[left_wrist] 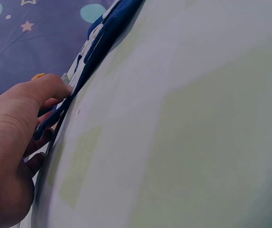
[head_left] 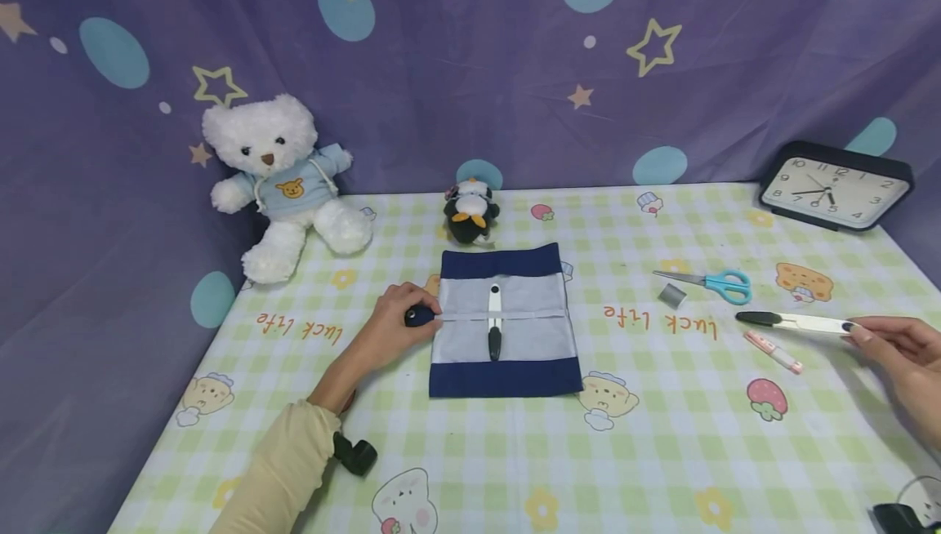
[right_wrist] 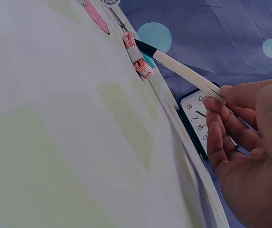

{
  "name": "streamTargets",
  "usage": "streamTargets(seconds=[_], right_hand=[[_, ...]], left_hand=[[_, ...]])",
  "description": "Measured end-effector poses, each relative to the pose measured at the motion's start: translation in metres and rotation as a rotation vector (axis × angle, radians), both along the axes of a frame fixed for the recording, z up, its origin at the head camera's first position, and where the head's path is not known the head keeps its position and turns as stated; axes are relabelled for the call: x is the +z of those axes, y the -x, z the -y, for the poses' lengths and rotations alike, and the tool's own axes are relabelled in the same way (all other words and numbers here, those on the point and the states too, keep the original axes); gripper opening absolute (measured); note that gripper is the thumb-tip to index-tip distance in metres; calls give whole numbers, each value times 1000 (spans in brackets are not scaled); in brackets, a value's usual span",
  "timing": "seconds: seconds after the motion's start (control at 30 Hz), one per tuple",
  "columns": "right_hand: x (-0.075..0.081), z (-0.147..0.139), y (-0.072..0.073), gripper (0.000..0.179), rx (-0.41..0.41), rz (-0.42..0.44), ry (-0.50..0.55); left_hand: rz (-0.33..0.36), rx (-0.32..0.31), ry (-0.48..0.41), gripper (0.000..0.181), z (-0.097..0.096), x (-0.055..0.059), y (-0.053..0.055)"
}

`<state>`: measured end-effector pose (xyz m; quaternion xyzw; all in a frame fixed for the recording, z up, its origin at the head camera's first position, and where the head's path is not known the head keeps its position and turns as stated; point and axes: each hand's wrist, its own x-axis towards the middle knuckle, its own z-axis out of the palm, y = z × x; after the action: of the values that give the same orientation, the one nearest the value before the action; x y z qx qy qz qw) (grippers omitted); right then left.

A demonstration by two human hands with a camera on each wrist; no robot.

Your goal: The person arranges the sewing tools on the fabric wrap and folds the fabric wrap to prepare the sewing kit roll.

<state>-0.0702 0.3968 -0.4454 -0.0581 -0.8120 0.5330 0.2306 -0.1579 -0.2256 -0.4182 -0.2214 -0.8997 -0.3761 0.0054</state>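
Note:
A fabric case [head_left: 507, 379] with navy ends and a grey middle lies unfolded on the table. Under its elastic band sits a slim white tool [head_left: 495, 303] with a black end. At the case's left edge, my left hand [head_left: 393, 322] pinches the navy snap tab [head_left: 419, 316]; the left wrist view shows thumb and fingers on the navy fabric [left_wrist: 102, 47]. Over on the right, my right hand [head_left: 900, 354] pinches a second slim white tool [head_left: 812, 323] by its white end. Its black end points left, above a folded red-and-white strip [right_wrist: 136, 54] bound by a white band.
Blue-handled scissors [head_left: 728, 286] and a small silver-grey piece [head_left: 672, 296] lie between the case and my right hand. Along the back are a white teddy bear [head_left: 294, 183], a penguin toy [head_left: 471, 211] and a black-framed clock [head_left: 836, 187]. A purple curtain [head_left: 470, 68] hangs behind.

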Motion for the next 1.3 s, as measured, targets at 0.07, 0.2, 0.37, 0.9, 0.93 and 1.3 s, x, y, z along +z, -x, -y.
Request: streamTargets(seconds=[0.07, 0.2, 0.37, 0.9, 0.93, 1.3], right_hand=[[-1, 0, 0, 45, -9, -1, 0], [-2, 0, 0, 42, -52, 27, -26], [-1, 1, 0, 38, -70, 61, -65], [25, 28, 7, 35, 148, -111, 236], [26, 31, 7, 35, 146, -100, 228], [40, 56, 19, 20, 158, 0, 39]], left_hand=[[3, 1, 1, 11, 0, 0, 0], [9, 4, 5, 11, 0, 0, -1], [20, 7, 10, 11, 1, 1, -2], [8, 2, 15, 11, -2, 1, 0], [5, 1, 17, 11, -2, 1, 1], [-17, -14, 57, 8, -7, 6, 3]])
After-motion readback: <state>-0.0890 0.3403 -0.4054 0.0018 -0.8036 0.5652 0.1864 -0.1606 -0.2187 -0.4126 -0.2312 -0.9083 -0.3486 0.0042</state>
